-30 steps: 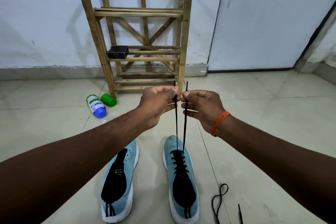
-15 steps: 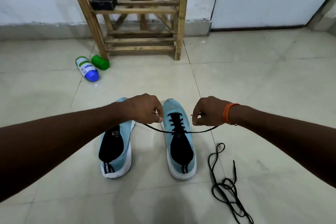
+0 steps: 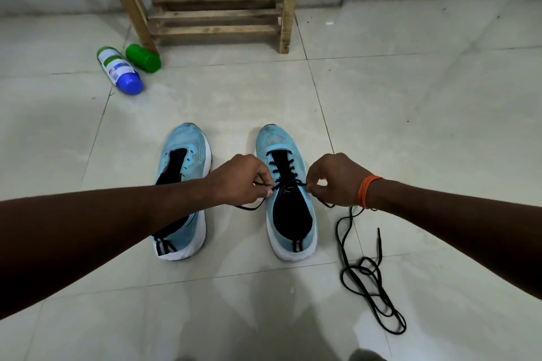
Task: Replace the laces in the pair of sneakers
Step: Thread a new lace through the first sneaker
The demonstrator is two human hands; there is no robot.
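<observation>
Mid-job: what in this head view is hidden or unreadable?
Head view:
- Black lace on the laced light-blue sneaker: gripped stretches hidden inside the left hand and right hand.
- Unlaced light-blue sneaker: middle covered by the left forearm.
- Wooden slatted rack: top cut off by the upper edge.
- White bottle with blue cap: label too small to read.

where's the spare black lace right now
In the head view, the spare lace lies tangled on the floor at lower right, beside the heel of the laced sneaker.
</observation>
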